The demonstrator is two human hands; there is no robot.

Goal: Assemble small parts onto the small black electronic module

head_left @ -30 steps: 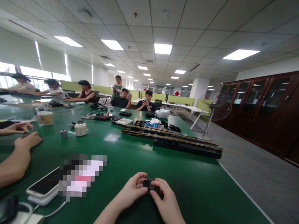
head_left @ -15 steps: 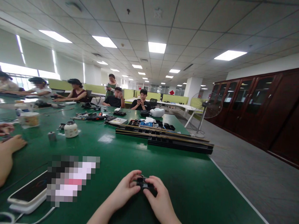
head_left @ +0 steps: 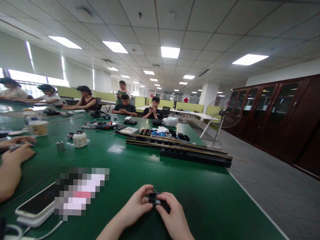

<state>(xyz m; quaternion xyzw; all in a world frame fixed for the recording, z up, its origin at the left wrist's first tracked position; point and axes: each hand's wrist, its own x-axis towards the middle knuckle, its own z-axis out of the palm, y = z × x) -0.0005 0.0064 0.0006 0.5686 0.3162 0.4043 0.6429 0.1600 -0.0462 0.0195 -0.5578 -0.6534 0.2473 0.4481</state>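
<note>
Here, lower centre of the frame, the left hand [head_left: 136, 206] and right hand [head_left: 173, 213] have their fingers [head_left: 145, 188] clamped on opposite sides of a small black part [head_left: 153, 200], out over the green worktop [head_left: 207, 198].

I hold a small black part [head_left: 154, 200] between my left fingers [head_left: 145, 188] and my right fingers [head_left: 170, 198], over the green surface [head_left: 212, 206]. Its upward side shows a dark recess and a small paler grey patch; finer detail is unclear.
</note>
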